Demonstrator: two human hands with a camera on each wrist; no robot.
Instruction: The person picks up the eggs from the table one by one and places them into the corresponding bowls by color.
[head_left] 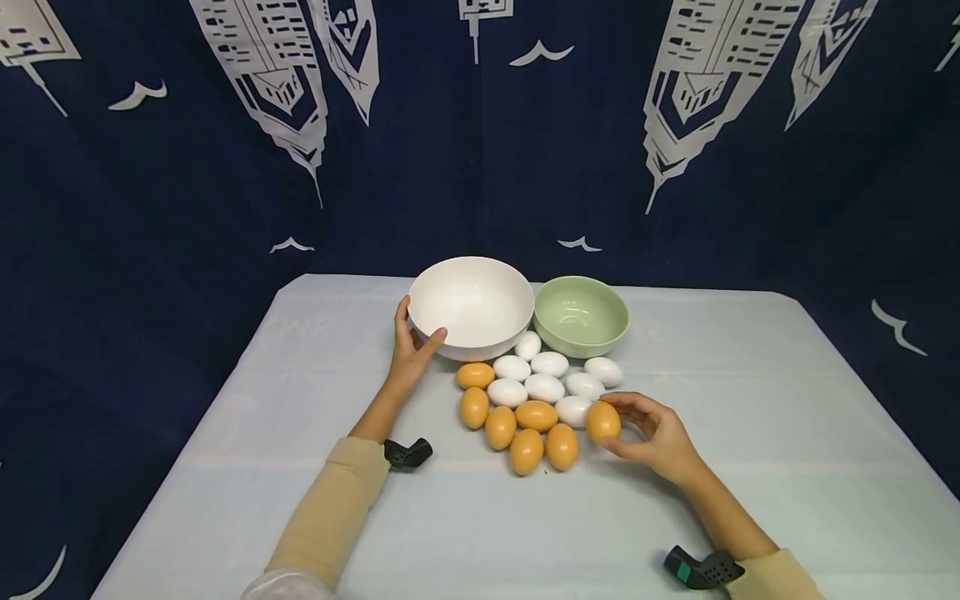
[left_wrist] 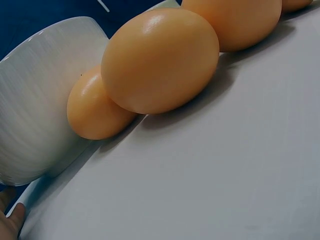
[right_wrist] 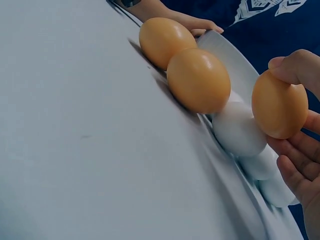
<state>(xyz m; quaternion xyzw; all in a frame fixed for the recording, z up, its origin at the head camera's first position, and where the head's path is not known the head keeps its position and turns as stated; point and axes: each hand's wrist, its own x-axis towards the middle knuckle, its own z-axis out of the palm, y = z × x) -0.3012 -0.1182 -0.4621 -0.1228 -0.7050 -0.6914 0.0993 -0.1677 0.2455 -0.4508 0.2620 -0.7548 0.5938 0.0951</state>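
My left hand (head_left: 411,350) grips the near left rim of a large white bowl (head_left: 472,304), thumb over the edge. Between the thumb and fingers of my right hand (head_left: 656,433) is a brown egg (head_left: 603,422); the right wrist view shows this held egg (right_wrist: 280,105) pinched at its top and bottom. Left of it, several brown eggs (head_left: 527,452) lie on the table. Several white eggs (head_left: 545,387) are grouped behind them, close to the bowls. In the left wrist view, a brown egg (left_wrist: 160,60) lies in front of another beside the white bowl (left_wrist: 45,100).
A smaller green bowl (head_left: 581,315) stands right of the white one, near the table's back edge. The table (head_left: 480,533) has a pale cover. Behind it hangs a dark blue cloth (head_left: 480,167) with white building prints.
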